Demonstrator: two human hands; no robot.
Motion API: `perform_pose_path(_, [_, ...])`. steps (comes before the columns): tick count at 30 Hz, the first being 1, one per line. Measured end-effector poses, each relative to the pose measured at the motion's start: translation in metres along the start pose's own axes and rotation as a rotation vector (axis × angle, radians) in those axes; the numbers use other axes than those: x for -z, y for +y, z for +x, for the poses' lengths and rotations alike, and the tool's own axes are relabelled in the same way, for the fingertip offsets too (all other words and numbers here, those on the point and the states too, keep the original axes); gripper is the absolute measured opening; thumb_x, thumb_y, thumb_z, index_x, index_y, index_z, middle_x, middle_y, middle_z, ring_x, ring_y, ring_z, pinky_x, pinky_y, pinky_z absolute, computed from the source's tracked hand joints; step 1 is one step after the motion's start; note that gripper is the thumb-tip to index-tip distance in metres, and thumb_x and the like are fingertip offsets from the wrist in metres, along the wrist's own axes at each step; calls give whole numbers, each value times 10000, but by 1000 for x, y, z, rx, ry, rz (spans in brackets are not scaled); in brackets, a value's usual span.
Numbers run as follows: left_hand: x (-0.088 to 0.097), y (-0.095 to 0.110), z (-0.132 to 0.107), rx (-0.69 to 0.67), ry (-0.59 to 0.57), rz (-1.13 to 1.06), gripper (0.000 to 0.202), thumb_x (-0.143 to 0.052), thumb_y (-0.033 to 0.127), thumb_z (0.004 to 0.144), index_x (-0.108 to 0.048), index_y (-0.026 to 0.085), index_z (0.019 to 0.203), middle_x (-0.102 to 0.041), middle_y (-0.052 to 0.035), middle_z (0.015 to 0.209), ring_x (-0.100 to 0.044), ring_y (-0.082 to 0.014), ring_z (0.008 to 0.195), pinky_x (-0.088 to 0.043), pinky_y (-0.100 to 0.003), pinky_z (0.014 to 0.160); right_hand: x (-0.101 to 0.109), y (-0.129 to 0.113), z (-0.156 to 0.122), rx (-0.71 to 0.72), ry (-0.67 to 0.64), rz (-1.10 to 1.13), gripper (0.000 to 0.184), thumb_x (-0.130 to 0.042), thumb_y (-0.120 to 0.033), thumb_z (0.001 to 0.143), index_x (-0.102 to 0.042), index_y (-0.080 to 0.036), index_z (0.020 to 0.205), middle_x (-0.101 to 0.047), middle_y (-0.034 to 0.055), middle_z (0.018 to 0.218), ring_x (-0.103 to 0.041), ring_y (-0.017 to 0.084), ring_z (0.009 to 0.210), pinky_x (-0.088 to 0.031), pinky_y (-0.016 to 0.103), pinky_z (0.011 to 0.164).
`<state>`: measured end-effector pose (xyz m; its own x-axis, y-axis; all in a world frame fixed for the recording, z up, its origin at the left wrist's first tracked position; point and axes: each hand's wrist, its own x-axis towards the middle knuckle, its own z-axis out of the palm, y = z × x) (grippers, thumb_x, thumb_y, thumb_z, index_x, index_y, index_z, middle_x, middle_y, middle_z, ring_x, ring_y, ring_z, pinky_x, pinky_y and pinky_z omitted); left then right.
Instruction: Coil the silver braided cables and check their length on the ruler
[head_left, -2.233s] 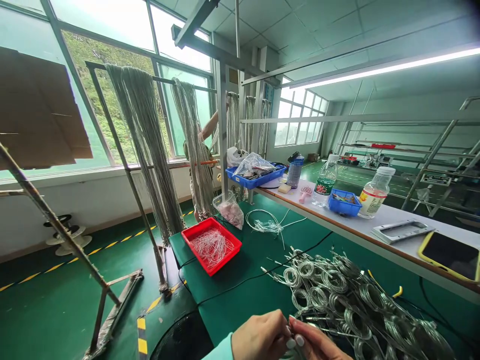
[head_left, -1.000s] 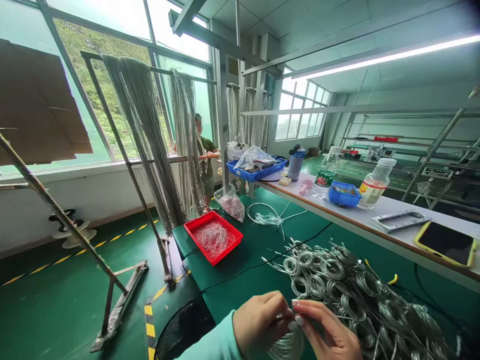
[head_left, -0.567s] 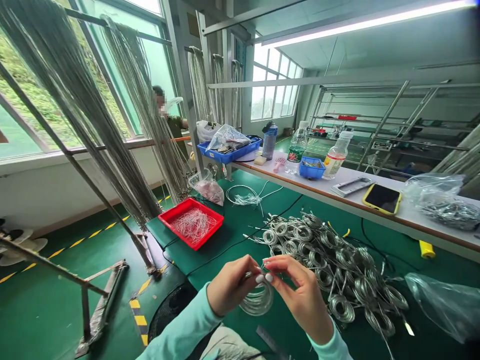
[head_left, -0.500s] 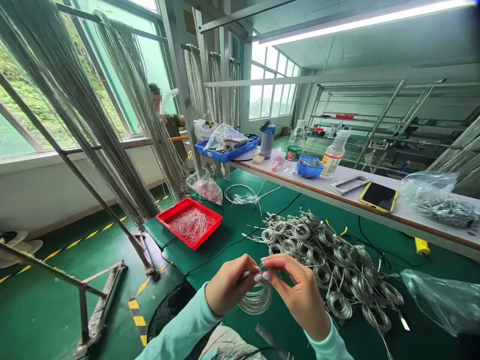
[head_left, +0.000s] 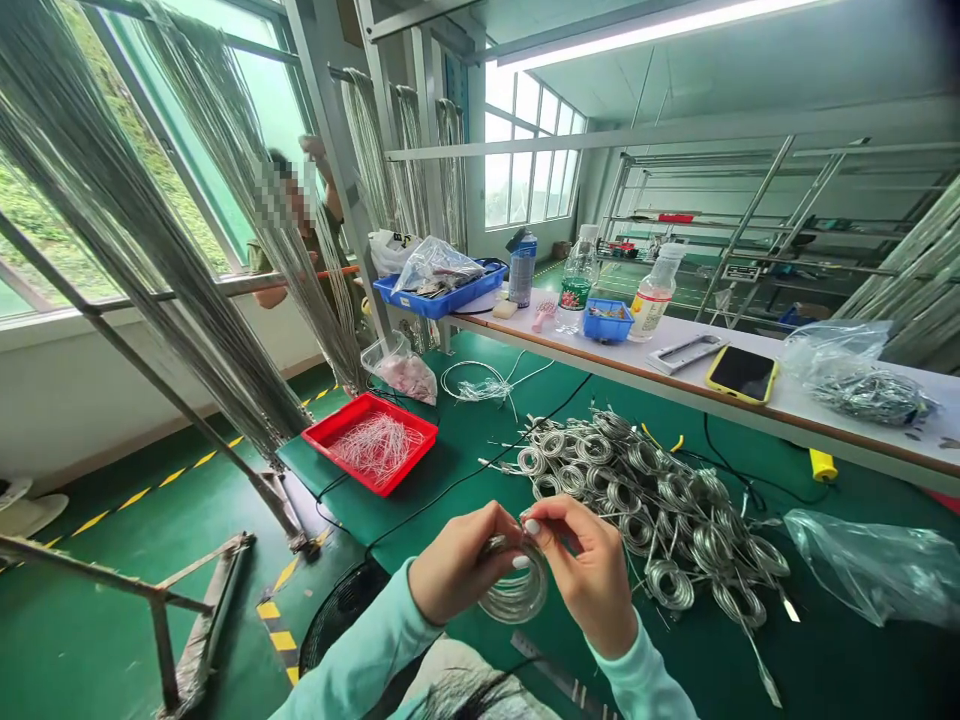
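Note:
A coil of clear-jacketed silvery cable (head_left: 517,602) hangs from my left hand (head_left: 463,562), whose thumb and fingers are closed around its upper left side. My right hand (head_left: 589,565) meets it at the top of the coil, thumb and forefinger pinched together. Whatever lies between those right fingertips is too small to make out. To the right of my hands lies a large heap of similar coiled cables (head_left: 600,480) with loose ends sticking out.
A red tray (head_left: 315,443) of thin clear strips stands on the green table (head_left: 450,480). Behind is a shelf with bottles, a phone (head_left: 741,375) and a blue tray (head_left: 431,302). A plastic bag (head_left: 870,565) lies at right. A person (head_left: 322,240) stands beyond hanging cables.
The right fingers have closed in tighter at the coil's top, and both hands stay together. My view has shifted slightly. The person in the background has raised an arm.

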<state>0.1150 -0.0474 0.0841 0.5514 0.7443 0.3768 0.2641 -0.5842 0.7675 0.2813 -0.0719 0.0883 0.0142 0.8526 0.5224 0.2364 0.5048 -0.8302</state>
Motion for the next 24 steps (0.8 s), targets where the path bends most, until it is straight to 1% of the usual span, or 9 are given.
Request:
perform_pose_path(3, [-1,2,2,27,-23,23,180,-528,332,876,-482,177,797,-653,-57,799,-578,-125,668,-461,-217,621,-1,3,-1,-81,21,49,125,-575,-258,867,-633,-171,798,-663,36,736,-638,137,631,-532,213,569])
perform_pose_path(6, [-2,5,4,12,-19,19,153,-524,279,879,-478,178,773,-659,-55,815,-570,-111,661,-450,-205,615,3,2,0,-105,8,78,140,-590,-274,860,-641,-170,782,-669,37,734,-645,136,639,-539,205,574])
perform_pose_path(9, [-2,6,4,-23,-19,0,170,-529,272,882,-469,176,755,-654,-48,795,-560,-104,649,-443,-200,603,12,2,3,-115,-82,127,122,-613,-284,849,-651,-169,839,-686,49,774,-667,145,692,-558,215,621])
perform_pose_path(13, [-2,7,5,-17,-4,-46,174,-525,273,887,-463,174,759,-651,-50,793,-574,-112,679,-458,-209,623,23,1,7,-218,-179,204,229,-628,-318,838,-632,-154,998,-709,69,818,-693,161,742,-583,241,677])
perform_pose_path(17, [0,11,5,-1,-15,-85,188,-524,290,890,-476,167,756,-656,-62,796,-577,-119,677,-460,-217,621,25,-2,6,-247,-190,261,193,-647,-322,819,-626,-150,904,-716,72,797,-701,167,730,-590,237,662])
perform_pose_path(19, [1,13,4,6,-29,-132,191,-530,297,888,-479,163,761,-657,-69,808,-573,-119,682,-460,-219,627,24,-4,3,-195,-168,252,151,-650,-297,820,-620,-157,867,-714,58,771,-701,161,703,-589,226,641])
perform_pose_path(20, [1,14,3,15,-35,-165,198,-534,304,886,-475,162,762,-656,-70,810,-566,-117,680,-457,-218,626,24,-4,2,-144,-163,219,122,-647,-276,824,-626,-162,862,-712,49,765,-698,155,693,-584,218,630])
perform_pose_path(22, [2,15,1,40,-52,-243,224,-545,327,883,-464,160,758,-649,-70,811,-546,-110,672,-446,-214,618,25,-6,-1,4,-169,122,49,-629,-220,840,-645,-174,846,-705,31,757,-684,139,677,-567,206,611])
perform_pose_path(24, [3,17,-1,71,-86,-332,252,-551,353,882,-459,156,754,-635,-63,801,-531,-104,667,-429,-208,605,28,-7,-3,159,-195,57,66,-594,-161,863,-651,-185,840,-691,20,747,-661,125,668,-546,208,611])
